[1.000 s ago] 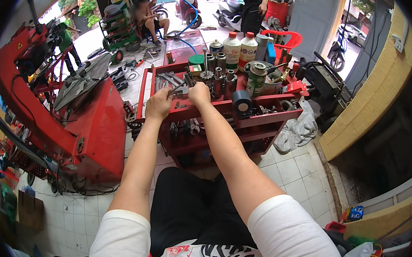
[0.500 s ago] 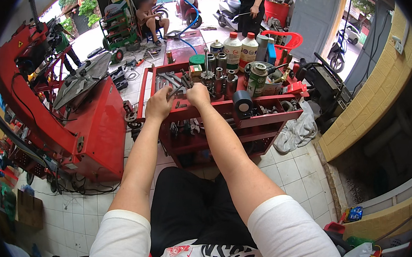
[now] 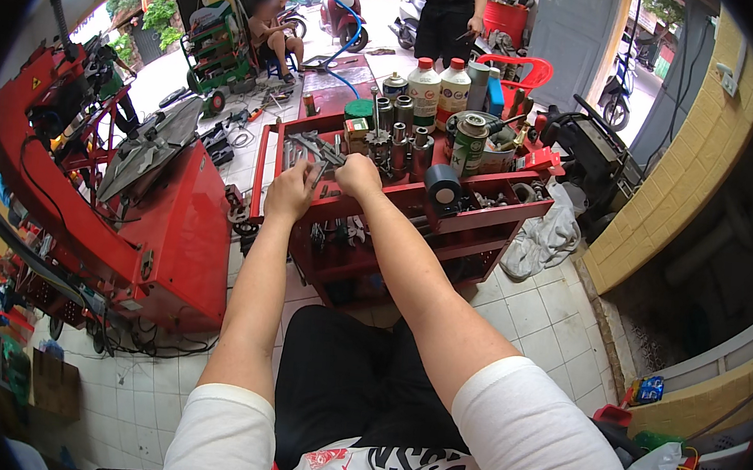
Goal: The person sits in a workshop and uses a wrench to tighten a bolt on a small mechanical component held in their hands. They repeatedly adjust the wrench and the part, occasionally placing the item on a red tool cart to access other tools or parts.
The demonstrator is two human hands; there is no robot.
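Note:
Both of my hands reach over the left tray of a red tool cart (image 3: 486, 216). My left hand (image 3: 291, 192) is closed on a slim grey metal tool at the tray's near side, which looks like a wrench. Just right of it, my right hand (image 3: 359, 177) is curled with its back toward me; its fingers hide whatever they hold. Beyond the hands, grey wrenches (image 3: 320, 147) lie across one another in the tray. Several upright steel sockets (image 3: 399, 152) stand close to the right hand, beside a small box (image 3: 356, 133).
Bottles with red caps (image 3: 424, 94), a green-and-white can (image 3: 469, 145) and a black roll (image 3: 443, 185) crowd the cart's right half. A red machine (image 3: 171, 226) stands at left. A white rag (image 3: 548, 237) lies right of the cart. Two people (image 3: 449, 18) are farther back.
My right hand has shifted slightly left and nearer. The dark tools by its fingers now lie lower and farther left on the pile. The standing person at the back has moved left.

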